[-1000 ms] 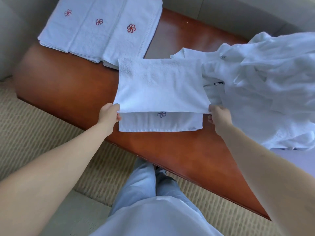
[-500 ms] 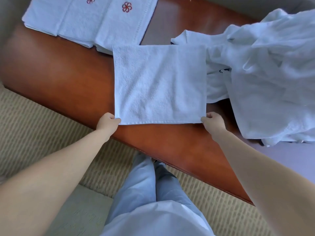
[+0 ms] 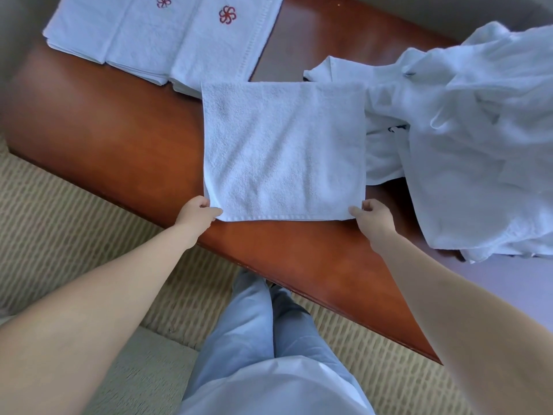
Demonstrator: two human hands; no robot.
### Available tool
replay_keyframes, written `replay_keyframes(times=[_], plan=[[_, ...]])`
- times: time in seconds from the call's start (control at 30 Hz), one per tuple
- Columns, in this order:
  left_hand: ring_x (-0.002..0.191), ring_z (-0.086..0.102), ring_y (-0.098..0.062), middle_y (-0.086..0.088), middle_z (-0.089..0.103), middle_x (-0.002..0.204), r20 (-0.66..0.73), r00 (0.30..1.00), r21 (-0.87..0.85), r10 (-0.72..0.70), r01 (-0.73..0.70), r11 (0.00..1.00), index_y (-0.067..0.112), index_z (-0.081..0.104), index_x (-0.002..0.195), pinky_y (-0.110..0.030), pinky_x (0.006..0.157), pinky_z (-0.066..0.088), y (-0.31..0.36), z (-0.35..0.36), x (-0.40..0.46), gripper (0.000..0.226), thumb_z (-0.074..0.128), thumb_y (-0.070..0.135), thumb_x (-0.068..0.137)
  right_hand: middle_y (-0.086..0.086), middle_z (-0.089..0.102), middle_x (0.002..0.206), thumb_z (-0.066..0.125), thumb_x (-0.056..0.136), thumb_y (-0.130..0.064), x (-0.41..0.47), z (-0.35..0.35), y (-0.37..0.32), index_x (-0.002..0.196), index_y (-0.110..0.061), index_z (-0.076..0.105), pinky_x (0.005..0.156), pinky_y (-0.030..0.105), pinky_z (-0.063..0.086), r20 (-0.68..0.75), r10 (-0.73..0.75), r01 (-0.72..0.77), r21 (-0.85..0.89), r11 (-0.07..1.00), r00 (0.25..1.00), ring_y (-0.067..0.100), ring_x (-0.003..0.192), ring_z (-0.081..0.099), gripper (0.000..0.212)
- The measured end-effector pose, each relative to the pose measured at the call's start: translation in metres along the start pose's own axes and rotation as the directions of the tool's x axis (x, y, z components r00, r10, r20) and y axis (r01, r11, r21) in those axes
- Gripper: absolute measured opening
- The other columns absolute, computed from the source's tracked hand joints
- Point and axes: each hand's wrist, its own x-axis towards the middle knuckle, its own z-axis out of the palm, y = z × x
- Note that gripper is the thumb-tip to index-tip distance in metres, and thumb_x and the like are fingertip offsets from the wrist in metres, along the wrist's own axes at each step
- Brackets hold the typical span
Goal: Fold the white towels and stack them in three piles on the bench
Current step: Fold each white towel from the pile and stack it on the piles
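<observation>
there, both hands (image 3: 284, 217) pinching the folded towel's (image 3: 284, 151) near corners

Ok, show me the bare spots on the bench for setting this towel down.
Bare wood lies left of the towel, below the folded stacks, and along the near edge of the bench between both hands. The right side is crowded by the unfolded heap.
</observation>
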Motion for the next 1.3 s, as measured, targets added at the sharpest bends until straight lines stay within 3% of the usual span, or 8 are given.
replay_keyframes(times=[0.2,0.4,0.53,0.7,0.87,1.0,1.2,1.3], plan=[[0.078,0.066,-0.014,-0.006,0.065,0.098,0.033,0.992,-0.213,-0.122,0.126,0.969,0.018,0.054,0.101,-0.029,0.072,0.057,0.008,-0.02,-0.015,0.018,0.07,0.015,0.093,0.003,0.073,0.093,0.072,0.09,-0.023,-0.012,-0.025,-0.012,0.094,-0.017,0.064,0.071,0.035,0.056,0.02,0.035,-0.036,0.041,0.998,0.999,0.015,0.076,0.068,0.01],[0.061,0.053,-0.013,-0.003,0.056,0.077,0.059,0.997,-0.579,-0.047,0.073,0.812,0.029,0.062,0.1,-0.028,0.063,0.05,0.064,-0.065,-0.055,0.025,0.055,0.006,0.094,0.002,0.06,0.079,0.06,0.087,-0.003,-0.047,-0.066,-0.085,0.111,-0.024,0.059,0.051,0.024,0.049,0.084,-0.017,-0.012,0.334,0.943,0.996,0.013,0.053,0.055,0.032],[0.057,0.047,-0.009,-0.001,0.051,0.073,0.087,0.996,-0.792,0.011,0.063,0.607,0.018,0.069,0.094,-0.022,0.061,0.046,0.128,-0.103,-0.083,0.01,0.06,0.013,0.094,0.001,0.048,0.062,0.061,0.088,-0.007,-0.072,-0.1,-0.158,0.089,-0.011,0.061,0.044,0.019,0.035,0.102,-0.081,0.016,0.524,0.851,0.992,0.009,0.041,0.039,0.004],[0.052,0.046,-0.005,0.002,0.051,0.068,0.035,0.982,-0.923,0.188,-0.041,0.384,0.017,0.065,0.09,-0.018,0.053,0.043,0.203,-0.152,-0.12,0.005,0.061,0.014,0.09,-0.005,0.043,0.052,0.05,0.076,-0.012,-0.114,-0.142,-0.249,0.073,-0.016,0.056,0.038,0.014,0.03,0.064,-0.149,0.056,0.727,0.684,0.987,0.007,0.036,0.029,0.008],[0.077,0.066,-0.012,-0.001,0.059,0.072,0.001,0.982,-0.919,0.188,-0.073,0.388,0.014,0.068,0.098,-0.026,0.065,0.058,0.243,-0.181,-0.136,0.005,0.065,0.015,0.094,0.0,0.06,0.064,0.057,0.088,-0.013,-0.132,-0.156,-0.295,0.087,-0.014,0.061,0.059,0.024,0.059,0.025,-0.168,0.084,0.789,0.608,0.985,0.008,0.044,0.058,0.005],[0.094,0.071,-0.018,-0.005,0.06,0.086,-0.008,0.979,-0.924,0.205,-0.086,0.372,0.009,0.066,0.101,-0.03,0.07,0.062,0.263,-0.192,-0.137,0.007,0.066,0.014,0.097,0.003,0.067,0.076,0.056,0.096,-0.013,-0.137,-0.159,-0.311,0.095,-0.016,0.063,0.081,0.042,0.06,0.013,-0.223,0.126,0.792,0.598,0.975,0.012,0.069,0.074,0.007],[0.087,0.066,-0.012,0.002,0.053,0.075,-0.054,0.973,-0.902,0.224,-0.143,0.407,0.018,0.066,0.097,-0.027,0.069,0.058,0.261,-0.197,-0.14,0.009,0.058,0.018,0.095,0.002,0.06,0.057,0.055,0.088,-0.008,-0.142,-0.161,-0.311,0.084,-0.011,0.065,0.075,0.031,0.061,-0.05,-0.279,0.197,0.824,0.531,0.959,0.018,0.061,0.062,0.011],[0.077,0.059,-0.013,0.001,0.048,0.069,-0.063,0.981,-0.867,0.181,-0.144,0.476,0.016,0.066,0.094,-0.028,0.074,0.057,0.237,-0.185,-0.142,0.007,0.061,0.019,0.091,0.003,0.055,0.053,0.056,0.083,-0.009,-0.138,-0.152,-0.288,0.077,-0.009,0.067,0.072,0.029,0.06,-0.064,-0.273,0.226,0.754,0.616,0.96,0.016,0.05,0.052,0.013]])
